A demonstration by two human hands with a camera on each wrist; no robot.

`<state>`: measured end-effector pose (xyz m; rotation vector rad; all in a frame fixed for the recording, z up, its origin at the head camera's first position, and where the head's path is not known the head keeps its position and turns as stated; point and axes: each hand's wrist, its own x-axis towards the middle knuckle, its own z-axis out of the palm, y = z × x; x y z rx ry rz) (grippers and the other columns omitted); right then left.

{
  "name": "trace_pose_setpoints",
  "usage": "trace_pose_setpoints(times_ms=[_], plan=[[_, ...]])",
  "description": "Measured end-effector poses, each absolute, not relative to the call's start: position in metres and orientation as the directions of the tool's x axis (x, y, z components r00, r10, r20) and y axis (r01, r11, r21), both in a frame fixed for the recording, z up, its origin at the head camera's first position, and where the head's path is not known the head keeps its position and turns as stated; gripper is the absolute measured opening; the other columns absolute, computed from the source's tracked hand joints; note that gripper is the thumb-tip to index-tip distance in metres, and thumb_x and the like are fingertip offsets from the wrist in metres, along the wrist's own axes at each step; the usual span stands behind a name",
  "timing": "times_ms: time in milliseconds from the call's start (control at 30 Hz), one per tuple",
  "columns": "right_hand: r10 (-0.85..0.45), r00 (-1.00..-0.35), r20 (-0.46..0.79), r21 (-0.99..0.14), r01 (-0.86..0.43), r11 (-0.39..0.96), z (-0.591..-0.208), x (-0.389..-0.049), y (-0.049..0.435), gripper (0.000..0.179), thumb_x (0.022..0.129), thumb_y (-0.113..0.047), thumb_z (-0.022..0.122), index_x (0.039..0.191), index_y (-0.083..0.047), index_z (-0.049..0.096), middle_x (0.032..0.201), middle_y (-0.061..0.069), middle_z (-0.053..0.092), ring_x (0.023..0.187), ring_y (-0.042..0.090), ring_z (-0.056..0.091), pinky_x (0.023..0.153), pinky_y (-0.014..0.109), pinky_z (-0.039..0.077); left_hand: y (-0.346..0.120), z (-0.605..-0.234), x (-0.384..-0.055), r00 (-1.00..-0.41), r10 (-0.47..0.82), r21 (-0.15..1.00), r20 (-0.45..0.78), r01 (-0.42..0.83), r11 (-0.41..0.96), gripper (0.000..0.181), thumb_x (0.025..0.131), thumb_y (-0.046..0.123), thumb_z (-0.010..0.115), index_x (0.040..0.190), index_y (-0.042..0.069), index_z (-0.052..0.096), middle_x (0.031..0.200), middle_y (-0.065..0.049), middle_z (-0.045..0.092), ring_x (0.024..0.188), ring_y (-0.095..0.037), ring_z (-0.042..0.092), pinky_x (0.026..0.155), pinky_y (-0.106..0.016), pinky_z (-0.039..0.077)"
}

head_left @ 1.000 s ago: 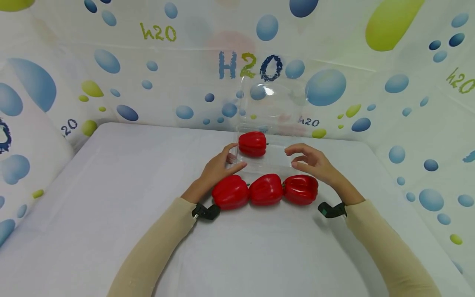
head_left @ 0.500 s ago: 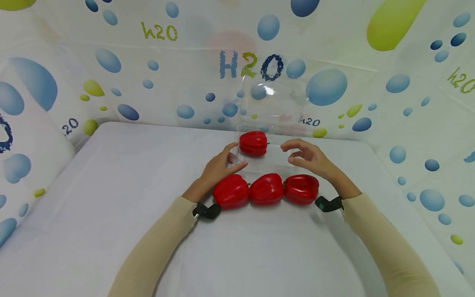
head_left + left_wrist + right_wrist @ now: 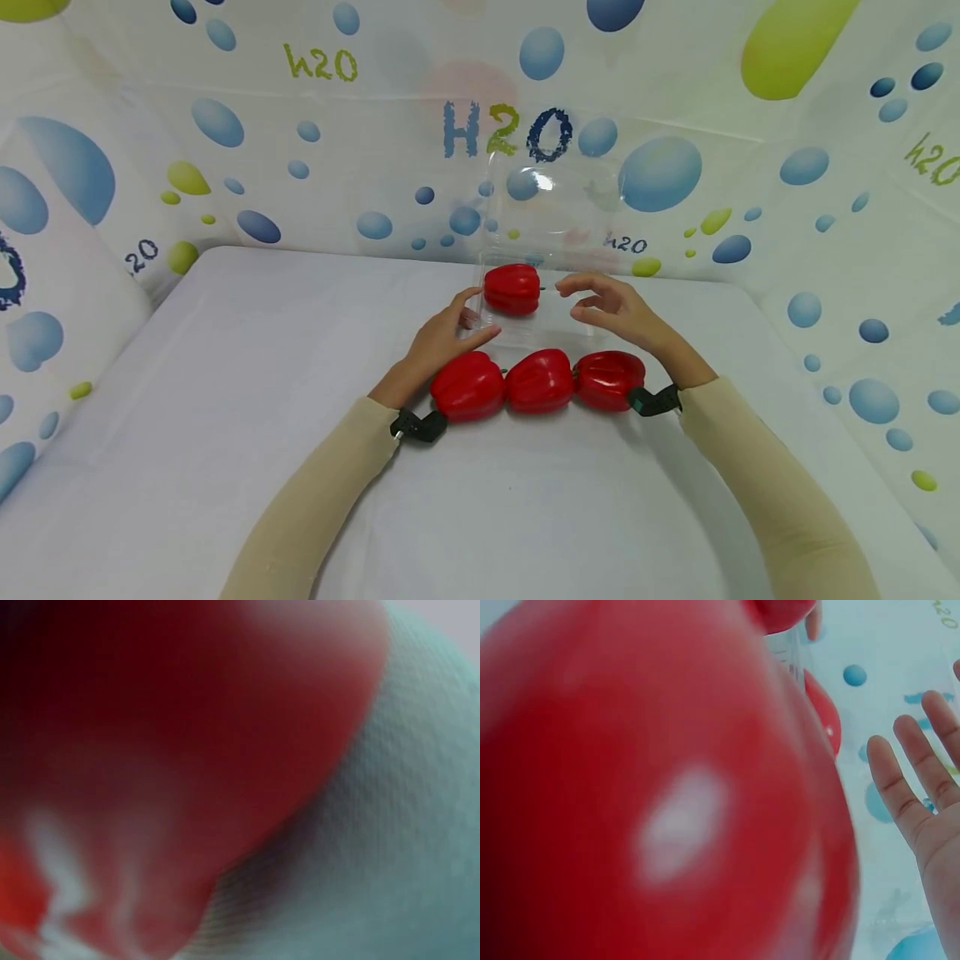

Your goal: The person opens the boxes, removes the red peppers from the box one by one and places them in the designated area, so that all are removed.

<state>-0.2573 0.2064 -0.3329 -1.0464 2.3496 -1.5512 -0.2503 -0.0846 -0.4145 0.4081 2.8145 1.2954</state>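
Note:
Near the back of the table a clear plastic container [image 3: 555, 321] stands with its lid [image 3: 570, 200] raised. Inside, on its left side, lies a red bell pepper [image 3: 512, 289]. My left hand [image 3: 438, 340] rests at the container's left front corner, thumb along the front and fingers at the side wall. Over the container's right part hangs my right hand [image 3: 615, 310], fingers apart and holding nothing; the right wrist view shows these fingers [image 3: 922, 765] spread. Three more red peppers line up in front: left [image 3: 468, 387], middle [image 3: 540, 382] and right [image 3: 609, 380].
A white cloth covers the table [image 3: 487, 517]. Behind it rises a patterned backdrop [image 3: 390, 167] with blue and green drops. Each wrist carries a small black camera, the left camera [image 3: 418, 426] beside the left pepper and the right camera [image 3: 652, 402] overlapping the right pepper.
My right hand has moved left and slightly back over the container, toward the pepper inside. The left hand, the container and the peppers have stayed put.

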Motion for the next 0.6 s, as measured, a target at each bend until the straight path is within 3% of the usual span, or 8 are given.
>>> trace_pose_setpoints(times_ms=[400, 600], plan=[[-0.616, -0.758, 0.215, -0.853, -0.453, 0.26, -0.329, -0.263, 0.194, 0.043, 0.089, -0.008, 0.065, 0.13, 0.001, 0.053, 0.127, 0.002, 0.056, 0.118, 0.023, 0.051, 0.095, 0.028, 0.049, -0.084, -0.414, -0.25, -0.965, 0.246, 0.749, 0.096, 0.233, 0.62, 0.077, 0.087, 0.05, 0.066, 0.15, 0.024, 0.03, 0.122, -0.009, 0.061, 0.111, -0.026, 0.058, 0.092, -0.045, 0.053], [-0.63, -0.746, 0.215, -0.841, -0.469, 0.269, -0.325, -0.267, 0.19, 0.042, 0.089, -0.006, 0.064, 0.129, 0.003, 0.053, 0.129, 0.014, 0.055, 0.118, 0.021, 0.051, 0.096, 0.028, 0.048, -0.084, -0.413, -0.249, -0.967, 0.24, 0.75, 0.09, 0.224, 0.623, 0.077, 0.087, 0.05, 0.066, 0.15, 0.024, 0.03, 0.123, -0.009, 0.06, 0.111, -0.025, 0.058, 0.092, -0.045, 0.053]])
